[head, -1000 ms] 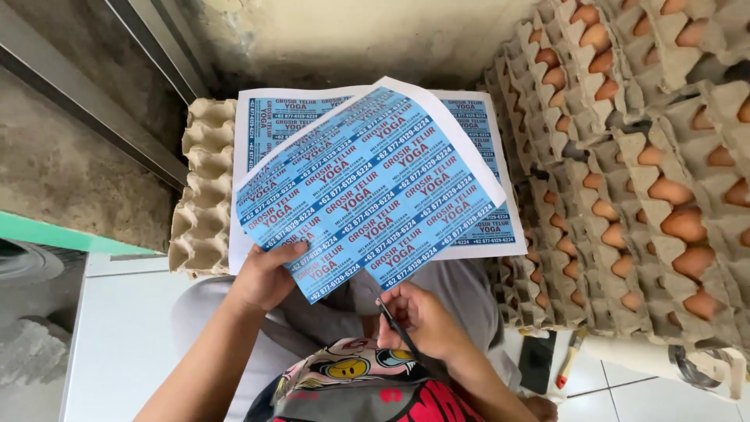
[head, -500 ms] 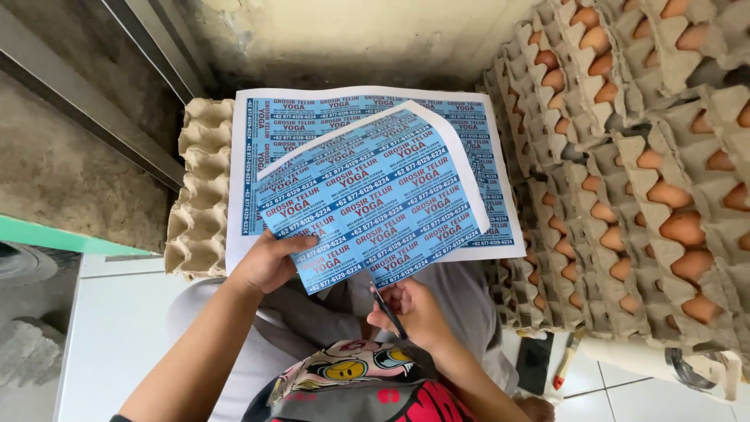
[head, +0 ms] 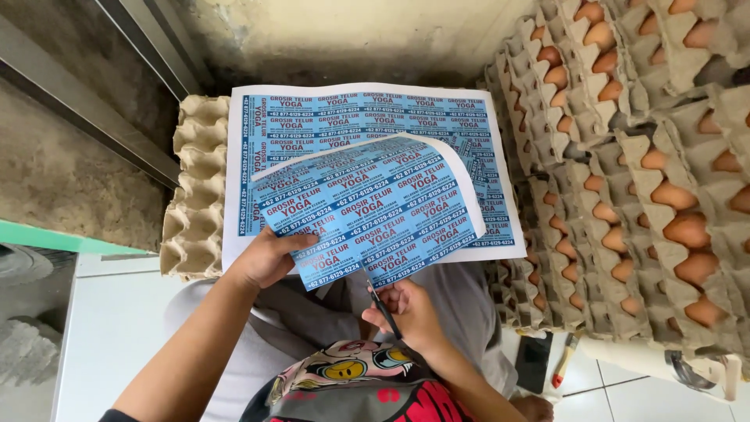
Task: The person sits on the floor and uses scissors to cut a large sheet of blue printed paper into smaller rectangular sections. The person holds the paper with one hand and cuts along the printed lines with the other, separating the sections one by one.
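left hand grip clamped on blue label sheet | right hand grip clamped on scissors

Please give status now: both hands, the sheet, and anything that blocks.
Left hand grips blue label sheet at its near left edge. Right hand holds scissors at sheet's near edge. Second sheet lies beneath on egg trays. Nothing blocks.
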